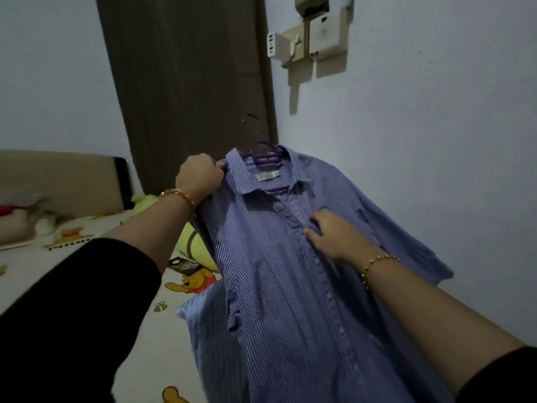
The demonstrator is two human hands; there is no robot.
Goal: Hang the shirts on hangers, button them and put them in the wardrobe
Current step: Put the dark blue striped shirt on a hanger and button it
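A striped shirt (279, 286) hangs on its purple hanger (265, 155); left hand (200, 176) grips the shoulder, right hand (329, 235) pinches the placket (292, 218); buttoning seemingly unfinished, wardrobe to come.

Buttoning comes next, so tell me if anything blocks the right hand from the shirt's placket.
Nothing visible does. The right hand pinches the striped shirt at its placket; the left hand grips its shoulder.

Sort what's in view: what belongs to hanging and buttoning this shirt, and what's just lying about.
Job: shirt, hanger, left hand gripping its shoulder, right hand at the placket.
Lying about: yellow plush, dark card on the bed, chargers on the wall.
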